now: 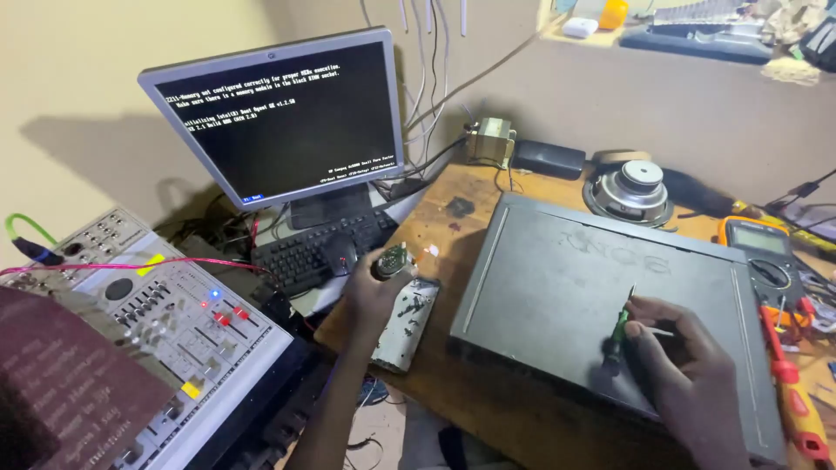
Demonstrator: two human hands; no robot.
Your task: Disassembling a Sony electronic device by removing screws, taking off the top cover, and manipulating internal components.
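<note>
Left hand (pixel 373 292) clasps small round part (pixel 394 259) | right hand (pixel 675 348) pinches green-handled screwdriver (pixel 620 329) | dusty metal case (pixel 557 287)

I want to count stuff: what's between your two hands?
In the head view, between the left hand and right hand: a worn white metal casing and the flat grey box's lid.

A: State the colour of the case (pixel 557 287) on the wooden bench (pixel 453 235).
B: Dark grey, dusty. The screwdriver (pixel 620 329) on it has a green handle.

A: Right edge?
B: An orange-and-black multimeter (pixel 762 252); red-handled tools (pixel 792 392).

A: Left side?
B: A light-grey mixer (pixel 174 339) with red and yellow caps and one blue light; a black keyboard (pixel 313 248); a monitor (pixel 279 117) showing white text on black.
</note>
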